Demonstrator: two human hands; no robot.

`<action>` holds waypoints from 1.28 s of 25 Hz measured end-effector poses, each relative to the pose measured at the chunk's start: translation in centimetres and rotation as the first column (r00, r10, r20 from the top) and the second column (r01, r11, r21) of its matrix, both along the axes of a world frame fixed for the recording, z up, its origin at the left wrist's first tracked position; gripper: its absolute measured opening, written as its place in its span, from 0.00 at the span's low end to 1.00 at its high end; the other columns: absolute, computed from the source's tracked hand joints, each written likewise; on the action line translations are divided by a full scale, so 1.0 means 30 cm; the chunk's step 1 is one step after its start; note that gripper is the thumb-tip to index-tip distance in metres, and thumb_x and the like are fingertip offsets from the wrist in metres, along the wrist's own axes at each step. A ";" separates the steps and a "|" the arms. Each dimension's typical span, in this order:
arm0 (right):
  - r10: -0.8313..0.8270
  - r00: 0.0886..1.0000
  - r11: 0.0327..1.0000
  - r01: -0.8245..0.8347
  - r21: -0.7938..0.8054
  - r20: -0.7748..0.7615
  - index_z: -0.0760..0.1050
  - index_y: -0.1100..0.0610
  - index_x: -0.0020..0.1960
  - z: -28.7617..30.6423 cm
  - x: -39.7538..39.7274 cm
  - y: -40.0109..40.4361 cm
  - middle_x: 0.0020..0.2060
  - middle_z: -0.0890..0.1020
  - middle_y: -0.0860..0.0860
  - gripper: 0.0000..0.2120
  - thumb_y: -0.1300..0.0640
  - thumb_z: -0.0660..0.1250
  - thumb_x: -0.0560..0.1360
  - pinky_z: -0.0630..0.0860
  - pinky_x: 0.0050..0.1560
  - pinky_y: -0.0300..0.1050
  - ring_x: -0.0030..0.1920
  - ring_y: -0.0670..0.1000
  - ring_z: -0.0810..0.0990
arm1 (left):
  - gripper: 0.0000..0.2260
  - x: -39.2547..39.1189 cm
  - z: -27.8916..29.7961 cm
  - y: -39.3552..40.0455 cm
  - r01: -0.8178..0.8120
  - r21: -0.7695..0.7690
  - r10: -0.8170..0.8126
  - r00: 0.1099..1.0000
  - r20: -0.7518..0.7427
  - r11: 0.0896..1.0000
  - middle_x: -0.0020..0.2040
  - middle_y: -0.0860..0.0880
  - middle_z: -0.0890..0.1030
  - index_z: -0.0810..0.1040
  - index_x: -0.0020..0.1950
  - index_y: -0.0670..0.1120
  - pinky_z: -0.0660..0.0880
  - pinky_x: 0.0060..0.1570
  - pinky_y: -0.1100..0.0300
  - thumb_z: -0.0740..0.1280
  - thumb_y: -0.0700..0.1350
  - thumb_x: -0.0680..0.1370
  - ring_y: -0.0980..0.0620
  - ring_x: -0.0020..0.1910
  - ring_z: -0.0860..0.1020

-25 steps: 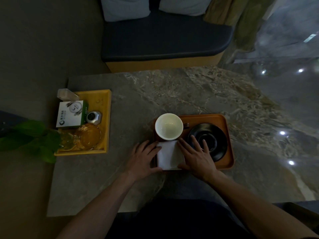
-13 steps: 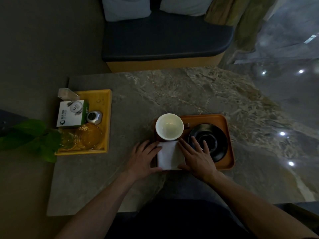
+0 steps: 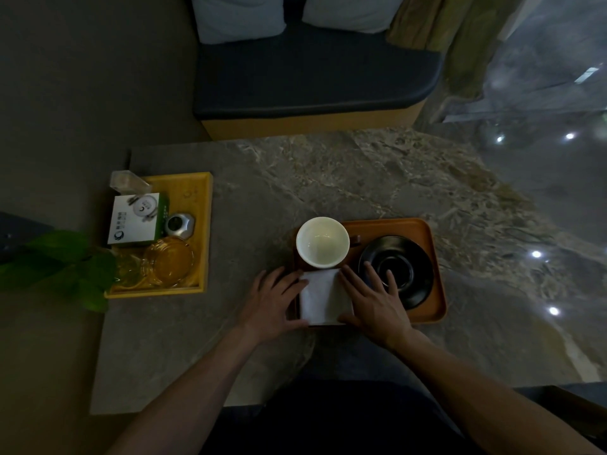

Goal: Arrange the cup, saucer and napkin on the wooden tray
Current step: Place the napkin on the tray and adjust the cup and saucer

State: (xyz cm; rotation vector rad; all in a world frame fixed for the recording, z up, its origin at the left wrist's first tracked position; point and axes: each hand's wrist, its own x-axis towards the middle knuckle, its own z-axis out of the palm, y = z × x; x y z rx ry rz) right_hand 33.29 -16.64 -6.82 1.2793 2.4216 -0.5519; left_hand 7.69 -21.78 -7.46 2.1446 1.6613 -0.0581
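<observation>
A brown wooden tray (image 3: 430, 234) lies on the marble table. On its left end stands a white cup (image 3: 322, 242), empty. A black saucer (image 3: 404, 270) fills its right half. A folded white napkin (image 3: 323, 297) lies flat on the tray in front of the cup. My left hand (image 3: 274, 302) rests flat against the napkin's left edge, fingers spread. My right hand (image 3: 374, 302) lies flat along its right edge, with fingertips over the saucer's rim. Neither hand grips anything.
A yellow tray (image 3: 197, 192) at the table's left holds a white and green box (image 3: 136, 220), a small metal jar (image 3: 180, 224), a clear container (image 3: 128, 182) and a glass ashtray (image 3: 167, 262). Green leaves (image 3: 62, 267) overhang its corner. A dark bench (image 3: 312, 73) stands beyond the table.
</observation>
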 end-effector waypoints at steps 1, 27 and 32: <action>-0.002 1.000 1.000 0.002 -0.001 0.003 0.35 0.45 0.76 -0.002 -0.001 -0.001 0.75 0.36 0.45 0.43 0.31 0.57 0.74 0.38 0.71 0.70 0.74 0.58 0.32 | 0.37 0.000 0.001 0.000 0.000 -0.002 0.000 1.000 0.000 1.000 0.75 0.50 0.66 0.63 0.74 0.54 0.54 0.71 0.40 0.63 0.70 0.70 0.43 0.74 0.61; -0.030 0.999 0.999 0.029 0.028 0.043 0.39 0.45 0.77 0.066 0.005 -0.052 0.77 0.40 0.46 0.37 0.32 0.51 0.76 0.37 0.72 0.69 0.75 0.57 0.32 | 0.35 0.003 0.037 -0.018 -0.035 -0.080 0.032 0.999 -0.031 0.996 0.78 0.53 0.59 0.59 0.76 0.55 0.51 0.72 0.43 0.61 0.69 0.72 0.46 0.76 0.54; -0.080 0.997 0.997 0.080 0.022 -0.022 0.46 0.43 0.77 0.141 0.026 -0.083 0.78 0.47 0.46 0.33 0.35 0.52 0.77 0.40 0.73 0.67 0.76 0.56 0.38 | 0.32 0.002 0.075 -0.032 -0.076 -0.127 0.075 0.997 -0.015 0.989 0.77 0.53 0.61 0.63 0.74 0.56 0.53 0.72 0.44 0.62 0.67 0.73 0.48 0.75 0.56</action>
